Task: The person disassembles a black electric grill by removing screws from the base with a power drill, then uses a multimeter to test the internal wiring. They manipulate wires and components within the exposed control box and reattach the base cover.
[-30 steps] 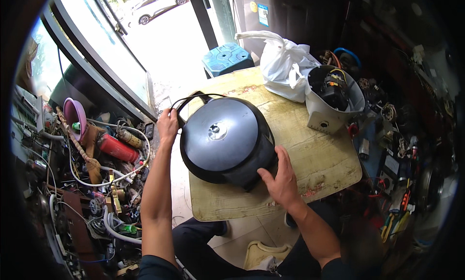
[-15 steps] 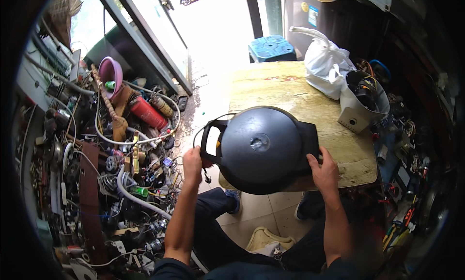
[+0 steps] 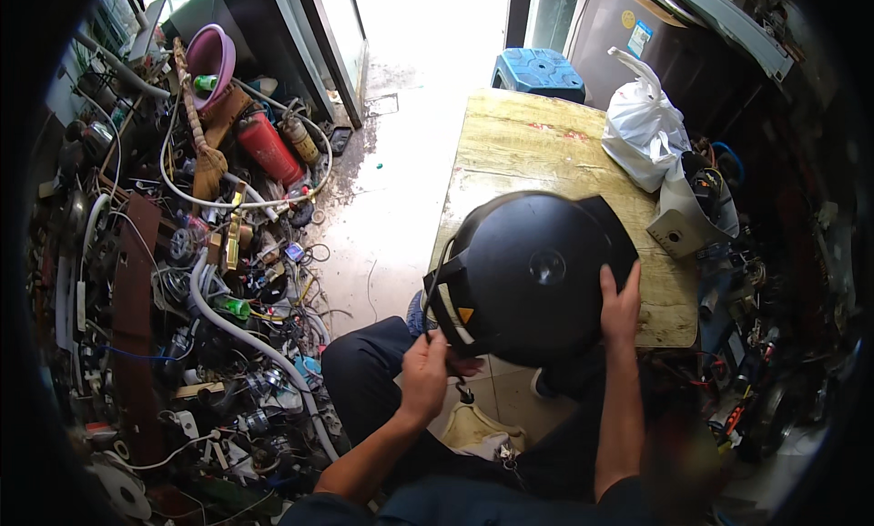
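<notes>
Lengthwise, the black appliance (image 3: 542, 294) slants to upper-right (handle (image 3: 449, 278) pointing lower-left).

My pan (image 3: 514, 280) is black, with an orange sticker (image 3: 465, 315). I see a yellow wood-grain table (image 3: 510, 153), a blue stool (image 3: 537, 71) and a pink basin (image 3: 210, 51).

Strong daylight thru doorway (image 3: 437, 20), top ctr, blown out; glare on floor (image 3: 391, 198) nearby. R side dim. Fisheye vignette, edges bent. Faint sheen on blk round appliance (image 3: 510, 298). Lower-R blurry.
</notes>
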`<act>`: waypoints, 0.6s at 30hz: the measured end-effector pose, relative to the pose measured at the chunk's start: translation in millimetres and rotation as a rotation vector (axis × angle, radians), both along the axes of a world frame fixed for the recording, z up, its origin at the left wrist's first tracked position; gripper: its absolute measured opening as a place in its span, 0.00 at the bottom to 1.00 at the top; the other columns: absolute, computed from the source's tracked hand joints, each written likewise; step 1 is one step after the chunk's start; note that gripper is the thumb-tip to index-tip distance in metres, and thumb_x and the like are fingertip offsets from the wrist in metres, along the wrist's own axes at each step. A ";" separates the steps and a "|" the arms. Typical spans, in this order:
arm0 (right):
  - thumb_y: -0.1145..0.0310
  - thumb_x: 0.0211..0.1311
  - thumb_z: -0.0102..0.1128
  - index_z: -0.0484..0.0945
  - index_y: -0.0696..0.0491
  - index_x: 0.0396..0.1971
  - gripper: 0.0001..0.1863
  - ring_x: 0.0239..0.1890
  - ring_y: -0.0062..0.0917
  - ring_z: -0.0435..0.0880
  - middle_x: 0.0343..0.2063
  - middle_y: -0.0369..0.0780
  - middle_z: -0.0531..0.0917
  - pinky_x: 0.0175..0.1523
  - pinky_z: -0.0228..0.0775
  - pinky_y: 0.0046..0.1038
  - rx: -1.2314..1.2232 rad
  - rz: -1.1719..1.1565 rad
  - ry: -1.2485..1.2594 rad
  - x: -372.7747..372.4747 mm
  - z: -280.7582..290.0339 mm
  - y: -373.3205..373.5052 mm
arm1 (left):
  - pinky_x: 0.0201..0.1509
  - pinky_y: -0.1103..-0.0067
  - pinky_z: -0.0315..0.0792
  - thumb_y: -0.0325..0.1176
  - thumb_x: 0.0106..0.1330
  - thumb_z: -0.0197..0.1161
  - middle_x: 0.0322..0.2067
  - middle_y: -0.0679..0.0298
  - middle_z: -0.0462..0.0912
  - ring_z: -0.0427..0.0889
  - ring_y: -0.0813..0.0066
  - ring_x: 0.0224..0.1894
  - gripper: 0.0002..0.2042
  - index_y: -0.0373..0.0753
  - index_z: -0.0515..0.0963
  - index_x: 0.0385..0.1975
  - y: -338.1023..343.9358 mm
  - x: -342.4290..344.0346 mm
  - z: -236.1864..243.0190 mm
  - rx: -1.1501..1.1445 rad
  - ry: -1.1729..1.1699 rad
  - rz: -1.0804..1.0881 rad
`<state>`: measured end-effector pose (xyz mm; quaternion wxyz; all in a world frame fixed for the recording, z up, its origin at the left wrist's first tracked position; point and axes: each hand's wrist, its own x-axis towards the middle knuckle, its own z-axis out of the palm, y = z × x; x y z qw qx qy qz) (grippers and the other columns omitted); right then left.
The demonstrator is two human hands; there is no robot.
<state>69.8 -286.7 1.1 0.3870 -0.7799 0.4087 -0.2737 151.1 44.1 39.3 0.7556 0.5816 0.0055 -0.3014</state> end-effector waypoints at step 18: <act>0.62 0.58 0.80 0.88 0.54 0.48 0.20 0.52 0.40 0.89 0.46 0.43 0.90 0.65 0.77 0.44 -0.579 0.970 -0.225 28.7 99.2 58.5 | 0.47 0.62 0.88 0.34 0.87 0.41 0.30 0.49 0.88 0.92 0.53 0.35 0.08 0.39 0.66 0.46 -13.5 -24.5 -16.4 -0.321 0.135 0.048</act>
